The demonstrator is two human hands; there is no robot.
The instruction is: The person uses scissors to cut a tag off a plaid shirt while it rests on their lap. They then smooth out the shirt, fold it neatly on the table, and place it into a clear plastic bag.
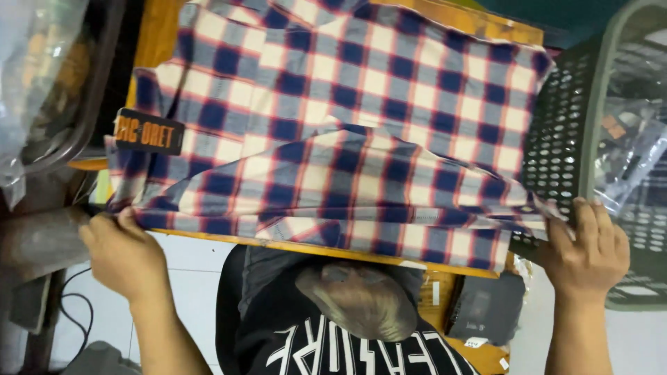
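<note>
A checked shirt [347,118] in blue, cream and red lies spread over an orange board [326,250], its near part folded over. A small black hang tag [149,132] sticks out at its left side. My left hand [121,253] pinches the near left corner of the shirt. My right hand [585,250] grips the near right corner, next to the basket.
A dark green perforated plastic basket [563,139] holding clear-wrapped items stands at the right. Clear plastic bags [38,76] and a dark frame sit at the left. Below the board are my black printed shirt, a dark packet [486,305] and cables [76,305] on the white floor.
</note>
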